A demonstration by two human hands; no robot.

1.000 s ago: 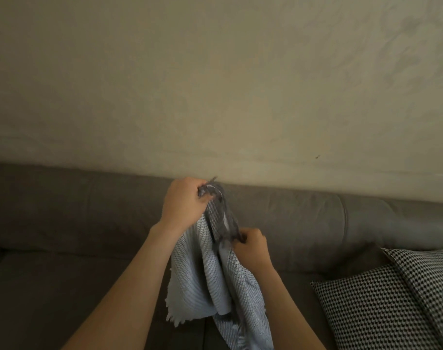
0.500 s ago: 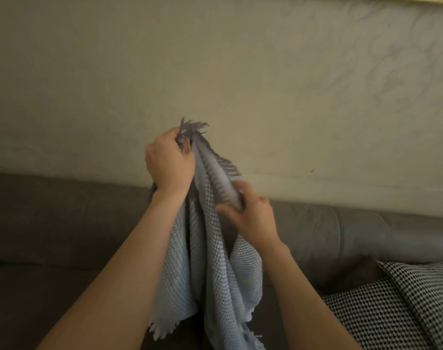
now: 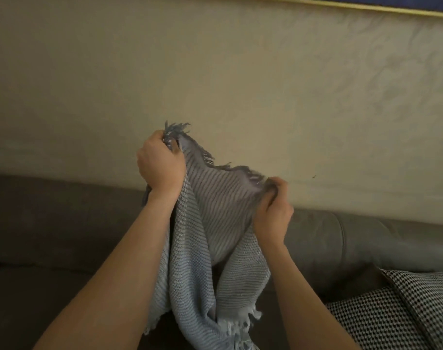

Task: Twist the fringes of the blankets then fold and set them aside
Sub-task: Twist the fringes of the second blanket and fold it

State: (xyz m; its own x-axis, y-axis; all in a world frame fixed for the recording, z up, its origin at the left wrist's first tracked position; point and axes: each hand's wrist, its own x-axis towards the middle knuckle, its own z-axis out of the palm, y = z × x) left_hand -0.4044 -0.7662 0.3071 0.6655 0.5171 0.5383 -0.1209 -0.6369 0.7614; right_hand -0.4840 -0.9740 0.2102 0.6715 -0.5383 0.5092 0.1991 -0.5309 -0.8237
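The blue-grey knitted blanket (image 3: 210, 223) hangs in the air in front of the sofa's back, held up by its fringed edge (image 3: 223, 166). The left hand (image 3: 161, 162) grips a bunch of that edge up high. The right hand (image 3: 273, 208) pinches it lower, off to the side. The edge between them looks tight, so a hard pull could snap threads or make a hand slip. The low end could drag and tangle. The grey sofa (image 3: 51, 223) has open room on the left of its seat. The checked cushions (image 3: 392, 317) fill its right corner. Above the hands is open air in front of the wall (image 3: 240, 84).
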